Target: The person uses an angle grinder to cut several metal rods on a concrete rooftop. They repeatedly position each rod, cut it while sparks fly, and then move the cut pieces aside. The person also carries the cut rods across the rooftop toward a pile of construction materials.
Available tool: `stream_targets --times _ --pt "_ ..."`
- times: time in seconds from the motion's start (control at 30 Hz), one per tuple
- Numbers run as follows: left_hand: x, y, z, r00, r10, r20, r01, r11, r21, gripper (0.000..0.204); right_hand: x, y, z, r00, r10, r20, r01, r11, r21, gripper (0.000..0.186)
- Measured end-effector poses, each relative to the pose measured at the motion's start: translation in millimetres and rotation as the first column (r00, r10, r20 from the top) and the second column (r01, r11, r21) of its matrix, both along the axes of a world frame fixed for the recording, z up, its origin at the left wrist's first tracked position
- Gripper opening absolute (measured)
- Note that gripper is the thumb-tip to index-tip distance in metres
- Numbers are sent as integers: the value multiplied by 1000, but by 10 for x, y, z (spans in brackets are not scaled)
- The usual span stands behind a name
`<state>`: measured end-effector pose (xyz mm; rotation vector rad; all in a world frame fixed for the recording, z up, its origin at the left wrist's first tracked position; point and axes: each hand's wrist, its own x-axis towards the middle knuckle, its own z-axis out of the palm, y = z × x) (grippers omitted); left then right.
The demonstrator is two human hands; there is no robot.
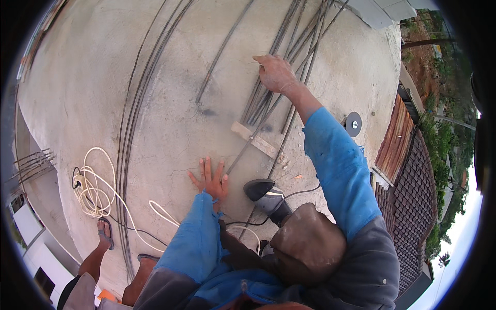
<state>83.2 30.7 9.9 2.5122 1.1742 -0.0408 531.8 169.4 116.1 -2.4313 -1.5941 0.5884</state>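
My left hand [211,181] lies on the concrete slab [170,129] with its fingers spread, holding nothing. Farther forward, my right hand [278,74] is over a bundle of steel reinforcing bars [258,101]. One finger points left while the others curl under. Thin wire-like lines show by its fingertips, too fine to make out, and the palm side is hidden. Below that hand, a short wooden batten [254,139] lies across the slab at the bars' near ends. One thin bar crosses it and reaches close to my left hand.
Long bars [135,103] run down the left. A coiled cream cable [95,199] lies near another person's sandaled foot [105,235]. A dark cutting disc [353,124] is right of my sleeve. My shoe [266,194] stands beside a dark cord. Roofs [413,201] lie beyond the slab's right edge.
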Motion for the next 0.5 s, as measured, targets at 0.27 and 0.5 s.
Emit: stream_targets --times 0.27,0.5 --pt "5 -18 -116 1000 -19 7 19 1000 24 56 135 -844 -123 952 235 196 -197 961 -196 44" --pt "5 -15 -134 999 -34 20 33 998 50 54 35 -789 -269 935 237 265 -181 959 -218 46"
